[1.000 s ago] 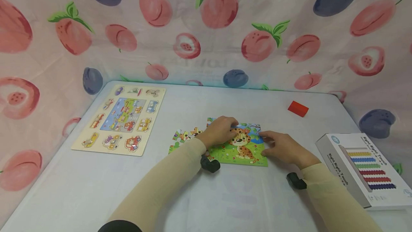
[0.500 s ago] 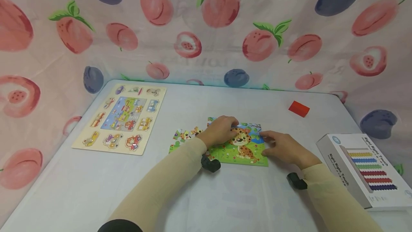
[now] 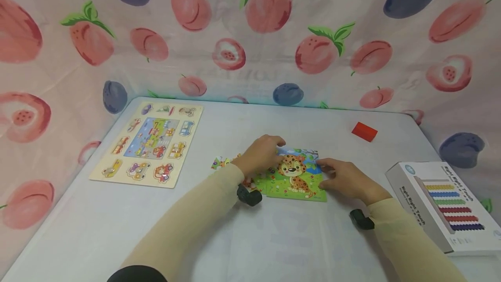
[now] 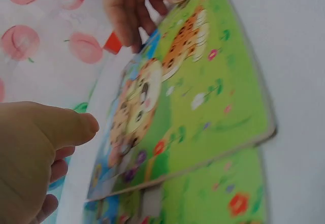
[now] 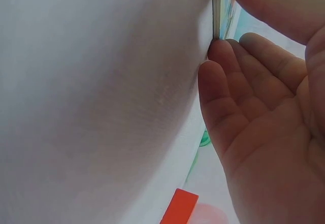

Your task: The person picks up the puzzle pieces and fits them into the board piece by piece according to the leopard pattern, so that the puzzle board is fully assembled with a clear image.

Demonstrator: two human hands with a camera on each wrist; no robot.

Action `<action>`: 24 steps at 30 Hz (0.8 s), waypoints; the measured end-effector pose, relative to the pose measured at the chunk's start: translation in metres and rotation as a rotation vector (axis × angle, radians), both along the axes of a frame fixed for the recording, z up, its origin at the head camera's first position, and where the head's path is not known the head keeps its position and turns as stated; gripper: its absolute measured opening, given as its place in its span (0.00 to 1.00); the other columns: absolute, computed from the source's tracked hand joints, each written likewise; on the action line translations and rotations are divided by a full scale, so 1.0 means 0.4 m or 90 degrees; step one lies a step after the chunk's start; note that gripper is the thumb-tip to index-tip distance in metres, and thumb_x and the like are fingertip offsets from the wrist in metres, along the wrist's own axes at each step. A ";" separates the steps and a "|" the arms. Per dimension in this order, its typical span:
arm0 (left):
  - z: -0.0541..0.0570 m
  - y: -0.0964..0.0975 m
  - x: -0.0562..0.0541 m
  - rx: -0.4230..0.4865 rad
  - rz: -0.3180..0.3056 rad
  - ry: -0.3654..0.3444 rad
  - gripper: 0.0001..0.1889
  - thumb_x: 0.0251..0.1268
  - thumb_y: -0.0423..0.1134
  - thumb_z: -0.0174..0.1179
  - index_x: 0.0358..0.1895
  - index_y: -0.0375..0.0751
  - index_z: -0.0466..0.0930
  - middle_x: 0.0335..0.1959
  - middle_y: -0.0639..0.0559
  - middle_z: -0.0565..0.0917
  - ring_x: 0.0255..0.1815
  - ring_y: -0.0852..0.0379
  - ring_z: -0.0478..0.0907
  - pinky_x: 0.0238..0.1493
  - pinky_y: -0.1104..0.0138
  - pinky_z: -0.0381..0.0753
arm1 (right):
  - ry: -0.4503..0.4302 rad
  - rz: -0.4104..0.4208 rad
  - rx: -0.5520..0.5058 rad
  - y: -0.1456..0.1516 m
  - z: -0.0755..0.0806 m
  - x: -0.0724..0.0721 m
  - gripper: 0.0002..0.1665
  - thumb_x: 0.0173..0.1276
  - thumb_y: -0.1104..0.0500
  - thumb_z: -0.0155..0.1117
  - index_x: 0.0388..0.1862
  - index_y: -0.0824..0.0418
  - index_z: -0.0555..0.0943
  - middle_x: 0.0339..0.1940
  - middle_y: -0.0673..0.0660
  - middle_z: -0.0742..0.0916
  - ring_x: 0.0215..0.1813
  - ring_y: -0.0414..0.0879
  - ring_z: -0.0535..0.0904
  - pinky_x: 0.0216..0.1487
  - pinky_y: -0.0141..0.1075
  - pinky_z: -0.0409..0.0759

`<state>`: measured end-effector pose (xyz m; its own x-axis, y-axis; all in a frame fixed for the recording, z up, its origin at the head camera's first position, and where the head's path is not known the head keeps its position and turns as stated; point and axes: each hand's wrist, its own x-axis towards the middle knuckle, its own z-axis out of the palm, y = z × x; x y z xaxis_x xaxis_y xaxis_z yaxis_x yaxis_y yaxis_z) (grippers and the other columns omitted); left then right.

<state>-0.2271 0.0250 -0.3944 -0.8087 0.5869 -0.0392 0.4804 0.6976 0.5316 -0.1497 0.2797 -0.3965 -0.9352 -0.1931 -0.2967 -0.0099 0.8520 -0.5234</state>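
Note:
A square jigsaw puzzle with a spotted leopard cub (image 3: 295,182) lies mid-table in the head view. Its left edge overlaps a second jigsaw puzzle (image 3: 256,182), partly hidden behind my left hand and sleeve; in the left wrist view the second puzzle (image 4: 223,193) shows below the cub puzzle (image 4: 213,112). My left hand (image 3: 260,156) is over the place where the two meet, its thumb apart from the cub puzzle and its fingers loosely bent. On the other side, my right hand (image 3: 344,179) has fingertips and thumb at the cub puzzle's right edge, fingers fairly straight.
A wooden peg puzzle board (image 3: 178,173) with vehicle pieces lies at the left. Toward the back right is a red block (image 3: 365,132). A white box (image 3: 422,229) printed with coloured rods stands at the right, close to my right forearm. Fruit-patterned cloth (image 3: 258,55) hangs behind the table.
My left hand has shifted slightly left and back from the cub puzzle, uncovering more of its upper left. My right hand stays at the right edge.

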 end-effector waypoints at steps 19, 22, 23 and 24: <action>-0.002 -0.122 -0.039 0.019 0.072 -0.003 0.21 0.71 0.39 0.61 0.65 0.40 0.76 0.61 0.48 0.80 0.67 0.48 0.70 0.67 0.57 0.69 | -0.004 0.001 -0.002 0.000 0.003 0.000 0.42 0.63 0.55 0.74 0.73 0.63 0.69 0.65 0.66 0.78 0.65 0.64 0.72 0.61 0.59 0.73; -0.005 -0.131 -0.043 0.014 0.075 0.001 0.21 0.71 0.38 0.61 0.65 0.40 0.77 0.61 0.48 0.80 0.66 0.48 0.71 0.66 0.57 0.69 | -0.005 0.000 -0.003 -0.003 0.004 0.001 0.42 0.63 0.56 0.74 0.73 0.64 0.69 0.65 0.66 0.78 0.65 0.64 0.72 0.61 0.58 0.73; -0.007 -0.133 -0.045 0.014 0.076 0.003 0.21 0.70 0.38 0.61 0.64 0.40 0.77 0.61 0.48 0.80 0.66 0.48 0.71 0.66 0.57 0.69 | -0.006 0.000 -0.004 -0.004 0.005 0.002 0.42 0.63 0.56 0.75 0.73 0.64 0.69 0.65 0.67 0.78 0.64 0.64 0.72 0.61 0.58 0.73; -0.008 -0.136 -0.046 0.011 0.076 0.005 0.21 0.70 0.38 0.62 0.64 0.40 0.77 0.61 0.48 0.80 0.66 0.48 0.72 0.66 0.57 0.69 | -0.007 -0.003 -0.004 -0.005 0.006 0.002 0.42 0.63 0.56 0.75 0.73 0.64 0.69 0.65 0.66 0.78 0.64 0.64 0.72 0.60 0.58 0.74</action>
